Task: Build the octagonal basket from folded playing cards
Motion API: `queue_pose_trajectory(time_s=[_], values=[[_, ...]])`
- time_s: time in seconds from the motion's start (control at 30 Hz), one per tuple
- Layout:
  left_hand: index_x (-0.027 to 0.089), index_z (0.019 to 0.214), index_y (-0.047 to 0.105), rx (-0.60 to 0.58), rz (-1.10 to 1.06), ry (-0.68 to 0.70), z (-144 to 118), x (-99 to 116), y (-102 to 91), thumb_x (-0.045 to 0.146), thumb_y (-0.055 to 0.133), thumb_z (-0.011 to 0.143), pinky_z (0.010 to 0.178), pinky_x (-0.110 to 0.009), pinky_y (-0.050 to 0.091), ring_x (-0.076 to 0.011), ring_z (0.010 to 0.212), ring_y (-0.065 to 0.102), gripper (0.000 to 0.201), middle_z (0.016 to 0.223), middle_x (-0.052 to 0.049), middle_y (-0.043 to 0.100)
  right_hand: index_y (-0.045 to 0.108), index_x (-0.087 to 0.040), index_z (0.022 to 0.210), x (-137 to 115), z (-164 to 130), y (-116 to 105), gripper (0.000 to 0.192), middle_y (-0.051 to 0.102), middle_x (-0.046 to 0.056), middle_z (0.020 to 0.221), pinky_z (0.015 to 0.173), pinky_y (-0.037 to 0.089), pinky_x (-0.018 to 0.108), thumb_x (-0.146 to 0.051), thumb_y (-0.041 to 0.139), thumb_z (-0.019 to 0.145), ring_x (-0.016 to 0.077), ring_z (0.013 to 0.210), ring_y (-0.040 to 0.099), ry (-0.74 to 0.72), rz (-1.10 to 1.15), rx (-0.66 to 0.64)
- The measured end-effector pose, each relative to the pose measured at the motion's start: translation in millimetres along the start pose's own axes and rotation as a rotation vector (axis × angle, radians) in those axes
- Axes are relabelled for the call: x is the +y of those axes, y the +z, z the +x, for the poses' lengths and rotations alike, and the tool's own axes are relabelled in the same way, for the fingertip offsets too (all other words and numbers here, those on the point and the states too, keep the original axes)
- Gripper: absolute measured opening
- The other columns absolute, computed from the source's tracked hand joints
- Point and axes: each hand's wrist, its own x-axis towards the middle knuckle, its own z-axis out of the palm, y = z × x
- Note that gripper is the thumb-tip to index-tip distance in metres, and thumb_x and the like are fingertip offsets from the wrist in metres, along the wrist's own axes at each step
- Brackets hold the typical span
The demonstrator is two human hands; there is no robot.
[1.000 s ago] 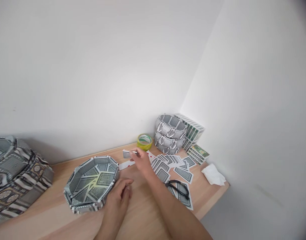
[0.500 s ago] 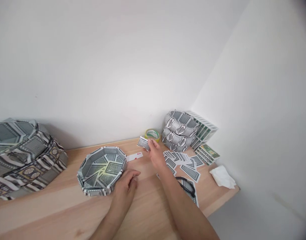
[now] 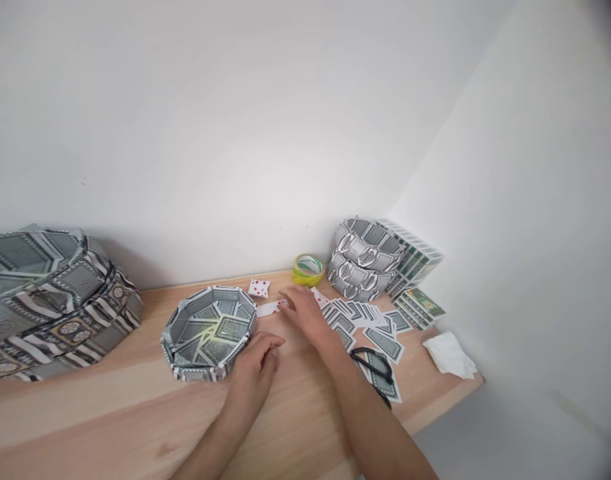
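My right hand (image 3: 304, 310) hovers with fingers stretched out over a white card strip with red marks (image 3: 269, 309); its fingertips are at the strip's right end, and whether they touch it I cannot tell. A folded playing card with red diamonds (image 3: 258, 288) lies behind the strip. Partly behind my right hand is another red-marked card (image 3: 318, 297). My left hand (image 3: 255, 363) rests beside the shallow many-sided basket of folded cards (image 3: 192, 375), its fingers loosely bent and thumb apart, with nothing visible in them. Contact with the basket's rim is unclear.
Yellow-green tape roll (image 3: 308, 272) sits against the wall. Right of it stand a round card basket (image 3: 362, 267) and stacked card boxes (image 3: 415, 257). Loose cards (image 3: 385, 343), black-handled scissors (image 3: 375, 365) and a white tissue (image 3: 449, 355) lie rightward. A large card basket (image 3: 60, 313) stands left.
My right hand has let go of the folded card and moved slightly down and left. A folded card now lies diamond side up behind the strip. My left hand has hardly moved.
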Motion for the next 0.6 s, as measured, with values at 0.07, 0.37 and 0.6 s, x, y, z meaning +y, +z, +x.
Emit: queue_pose_trajectory(time_s=[0.07,0.37,0.6], values=[[0.016,0.093,0.06,-0.001,-0.005,-0.003,0,1,0.4,0.014,0.038,0.085,0.067,-0.027,0.046,-0.0147,0.068,0.058,0.023,0.078,-0.003,0.058,0.068,-0.018,0.101,-6,-1,4,0.025,0.065,0.01,0.105,0.089,0.042,0.037,-0.02,0.072,0.076,0.0241,0.099,0.056,0.017,-0.084,-0.041],[0.017,0.092,0.061,0.028,-0.035,0.001,-1,5,1.5,0.009,0.039,0.084,0.072,-0.028,0.046,-0.0162,0.076,0.059,0.025,0.081,-0.004,0.061,0.064,-0.016,0.091,-24,-12,1,0.008,0.062,0.009,0.1,0.082,0.04,0.031,-0.019,0.065,0.083,0.0214,0.096,0.054,0.07,-0.31,-0.128],[0.015,0.089,0.063,0.05,-0.055,0.009,-4,3,4.1,0.0,0.039,0.079,0.075,-0.027,0.045,-0.0169,0.083,0.059,0.029,0.085,-0.005,0.061,0.062,-0.014,0.095,-34,-16,3,0.011,0.064,0.014,0.098,0.076,0.04,0.032,-0.013,0.056,0.085,0.0244,0.091,0.059,0.08,-0.45,-0.2]])
